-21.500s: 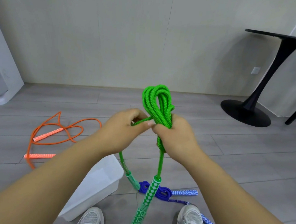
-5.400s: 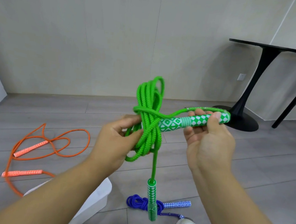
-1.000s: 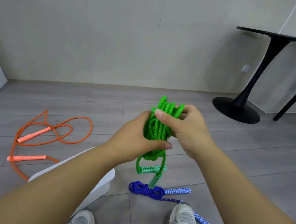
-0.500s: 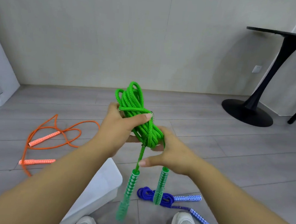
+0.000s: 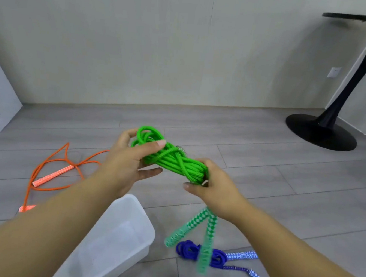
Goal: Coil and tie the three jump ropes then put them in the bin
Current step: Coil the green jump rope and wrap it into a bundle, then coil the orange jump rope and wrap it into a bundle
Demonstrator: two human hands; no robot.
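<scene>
Left hand (image 5: 128, 162), right hand (image 5: 216, 186) gripping green rope (image 5: 173, 159), now tipped horizontal

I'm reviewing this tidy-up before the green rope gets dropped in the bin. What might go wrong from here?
1. The green rope, gripped by the left hand and right hand, looks loosely wrapped; it may unravel when released.
2. Its handles dangle, blurred, and may snag the bin rim or hang outside.
</scene>
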